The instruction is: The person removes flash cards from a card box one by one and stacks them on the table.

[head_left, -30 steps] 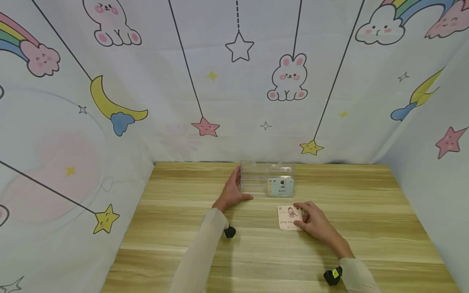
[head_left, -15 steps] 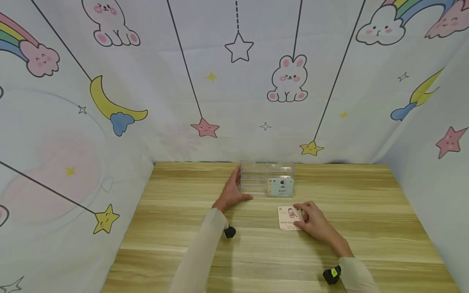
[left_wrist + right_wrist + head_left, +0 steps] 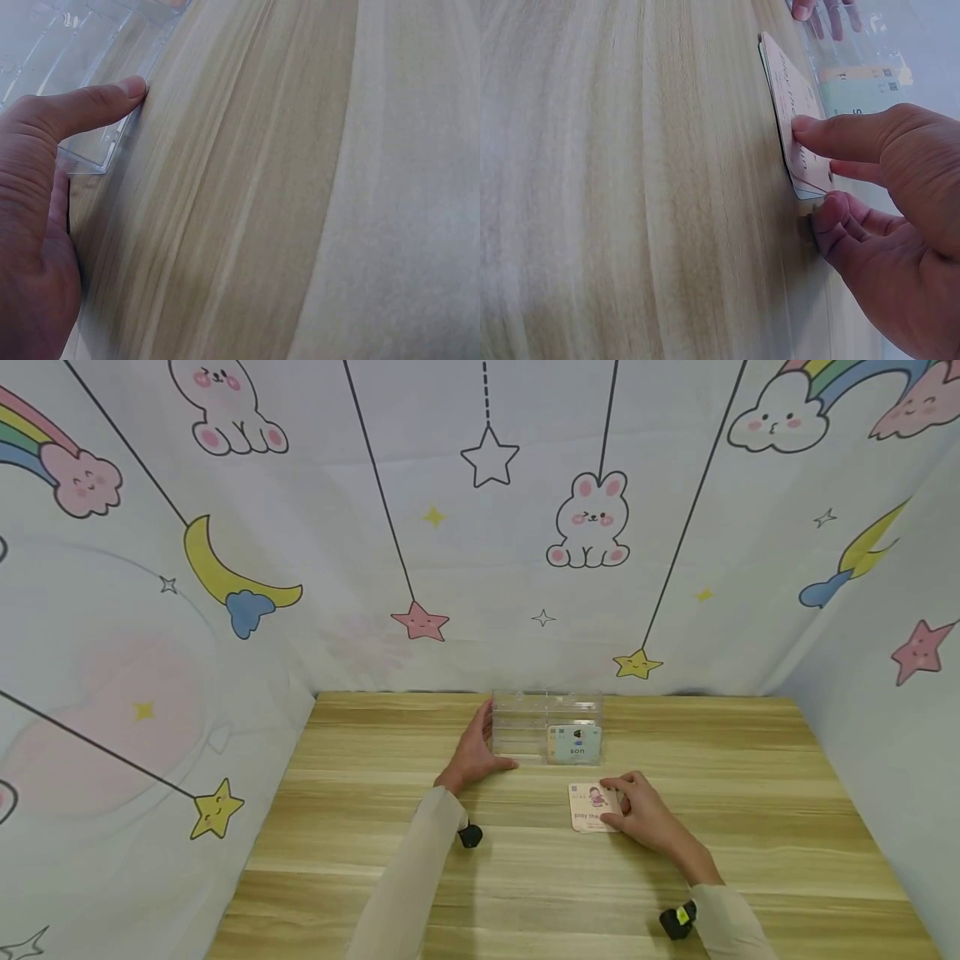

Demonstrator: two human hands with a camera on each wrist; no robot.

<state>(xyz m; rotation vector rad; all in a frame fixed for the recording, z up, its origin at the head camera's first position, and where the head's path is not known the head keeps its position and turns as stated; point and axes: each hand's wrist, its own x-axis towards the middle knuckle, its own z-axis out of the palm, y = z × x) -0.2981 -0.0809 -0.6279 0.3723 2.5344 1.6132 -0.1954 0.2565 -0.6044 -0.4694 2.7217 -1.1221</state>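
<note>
A clear plastic card rack (image 3: 519, 724) with several compartments stands at the back of the table. My left hand (image 3: 474, 752) grips its left side, and in the left wrist view the thumb (image 3: 101, 103) lies along the rack's front edge. Blue-green cards, the front one reading "son" (image 3: 575, 745), fill the front right compartment. In front of the rack my right hand (image 3: 647, 812) pinches a small stack of pinkish flashcards (image 3: 588, 804) by the right edge. The right wrist view shows the thumb pressing the printed face (image 3: 787, 90), with another card's edge beneath it.
The wooden table (image 3: 525, 893) spreads out toward me around both hands. Right behind the rack hangs a white cloth (image 3: 480, 560) printed with cartoon bunnies and stars, and more cloth encloses the left and right sides.
</note>
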